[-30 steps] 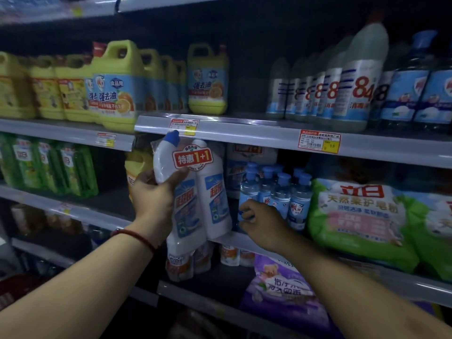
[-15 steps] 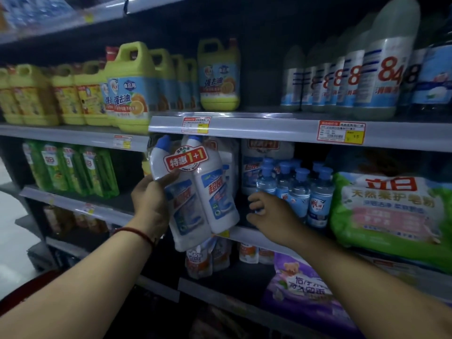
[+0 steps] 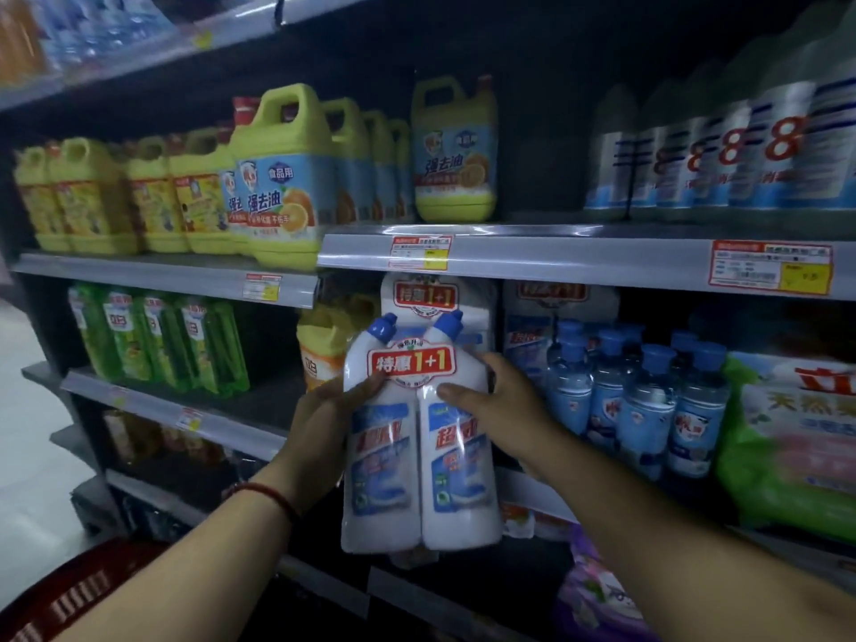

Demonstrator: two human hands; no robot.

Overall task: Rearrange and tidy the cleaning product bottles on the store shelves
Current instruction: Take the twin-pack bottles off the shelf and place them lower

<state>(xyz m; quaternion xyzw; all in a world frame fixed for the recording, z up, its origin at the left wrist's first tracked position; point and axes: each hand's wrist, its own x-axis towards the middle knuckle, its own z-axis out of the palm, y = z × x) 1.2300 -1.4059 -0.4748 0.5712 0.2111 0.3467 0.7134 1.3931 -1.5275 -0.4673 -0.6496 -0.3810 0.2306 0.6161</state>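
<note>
White twin-pack point(image 3: 419, 461), probably toilet cleaner, is standing upright, caps up; left hand point(image 3: 319, 424) and right hand point(image 3: 505, 410) are gripping its sides.

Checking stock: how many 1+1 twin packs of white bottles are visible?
3. The held pack is in front; the rear pack stands behind it; the right pack stands beside that. Others may be hidden.

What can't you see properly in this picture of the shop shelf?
All in the head view:
- Price tag: print too small and blurred to read.
- White bottles, top right: blurred, cut off by the right edge.
- Left hand and right hand: fingers mostly hidden behind the twin pack they hold.
- Lower shelf: too dark to tell its goods.
</note>
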